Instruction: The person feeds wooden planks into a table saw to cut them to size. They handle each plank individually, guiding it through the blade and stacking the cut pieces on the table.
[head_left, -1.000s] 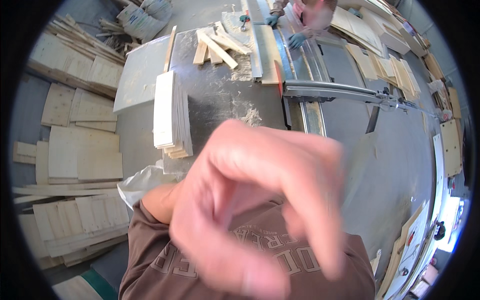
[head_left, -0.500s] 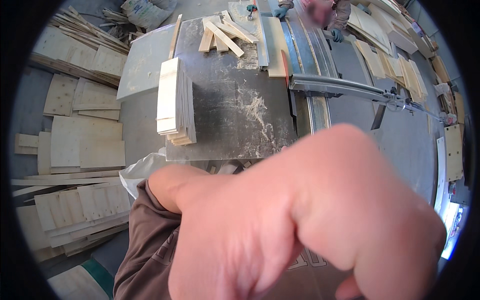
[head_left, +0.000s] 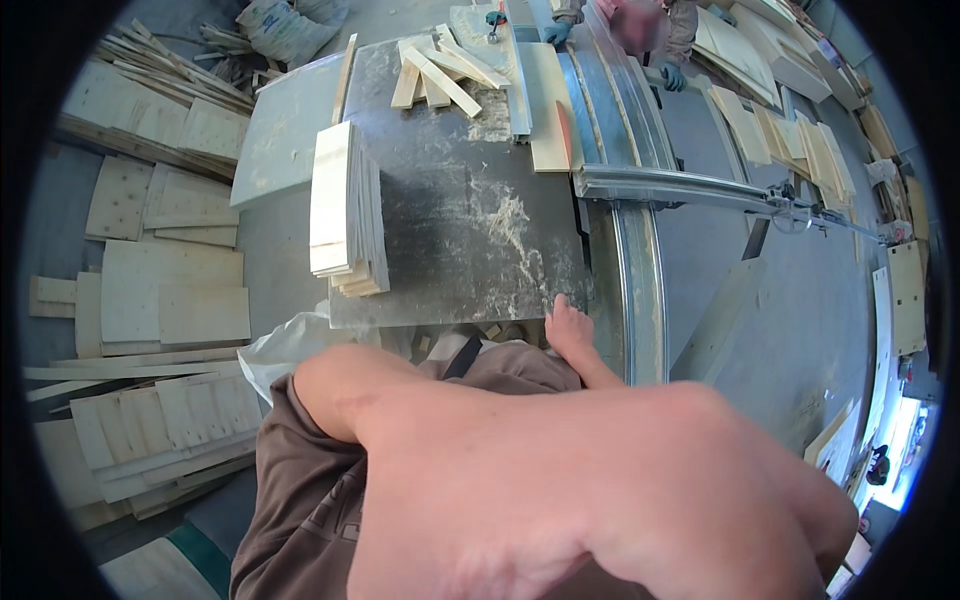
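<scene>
Grey tabletop [head_left: 440, 225] at curled right fingers [head_left: 560, 304]; left fingers [head_left: 800, 500] bent; both holds unclear

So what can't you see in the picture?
Head view:
Left hand: fingertips, hidden beneath it or past the lower edge.
Brown T-shirt: front, partly behind the left hand.
Right hand: too small to tell its grip.
Co-worker: head blurred, body cut off by the top edge.

Pale plywood panels [head_left: 135, 285] lie along the left side, below a heap of long thin wood strips [head_left: 180, 66]. A bulging whitish sack [head_left: 285, 28] sits near that heap. A dark-spotted pale board [head_left: 906, 300] shows at far right.
</scene>
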